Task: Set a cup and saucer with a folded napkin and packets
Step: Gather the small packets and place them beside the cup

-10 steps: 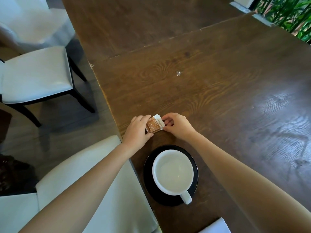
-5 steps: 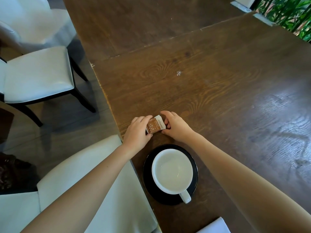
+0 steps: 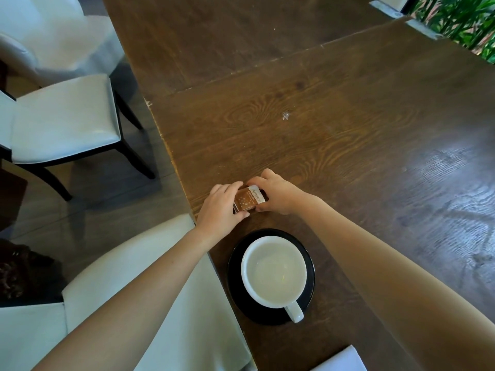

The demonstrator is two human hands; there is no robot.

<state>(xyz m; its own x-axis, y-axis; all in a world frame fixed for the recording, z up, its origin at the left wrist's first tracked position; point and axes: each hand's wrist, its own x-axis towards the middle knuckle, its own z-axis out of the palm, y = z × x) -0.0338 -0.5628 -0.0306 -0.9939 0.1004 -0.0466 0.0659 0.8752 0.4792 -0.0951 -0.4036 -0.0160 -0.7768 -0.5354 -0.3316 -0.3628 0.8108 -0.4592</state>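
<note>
A white cup [image 3: 273, 271] stands empty on a black saucer [image 3: 309, 263] near the table's left edge, its handle pointing toward me. Just beyond the saucer, brown and white packets [image 3: 247, 200] are pinched between both hands on the tabletop. My left hand [image 3: 219, 210] holds their left side with thumb and fingers. From the right, my right hand [image 3: 276, 194] grips the white end. A corner of a white napkin [image 3: 341, 361] shows at the bottom edge, to the right of the cup.
The dark wooden table [image 3: 348, 145] stretches ahead and right, with a small bright speck [image 3: 286, 115] on it. White cushioned chairs [image 3: 61, 121] stand to the left, one chair seat [image 3: 160, 290] directly under my left arm. Green plants [image 3: 460, 20] at top right.
Both hands have closed in tighter around the packets, the right fingers shifting over their far white end. The packets stay in nearly the same spot beyond the saucer.
</note>
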